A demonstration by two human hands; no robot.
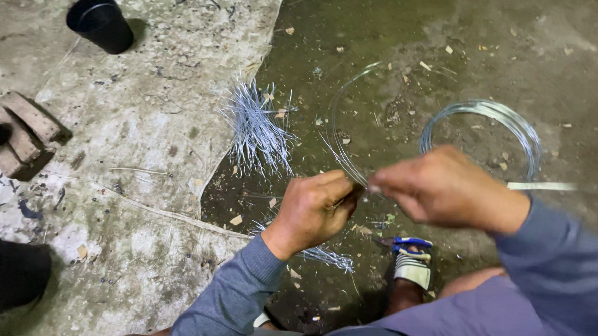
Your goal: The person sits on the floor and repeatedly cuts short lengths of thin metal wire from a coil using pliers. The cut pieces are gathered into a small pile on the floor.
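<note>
Wire (343,153) runs pinched between my hands, left hand (314,209) and right hand (442,188) both closed on it, just beside each other. Cut wire pieces (255,129) lie far left; wire coil (489,122) far right on the floor (145,148).

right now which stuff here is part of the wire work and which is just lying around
In use: left hand, right hand, wire loop, wire coil, pile of cut wires, blue-handled pliers.
Lying about: black cup, bricks.
</note>
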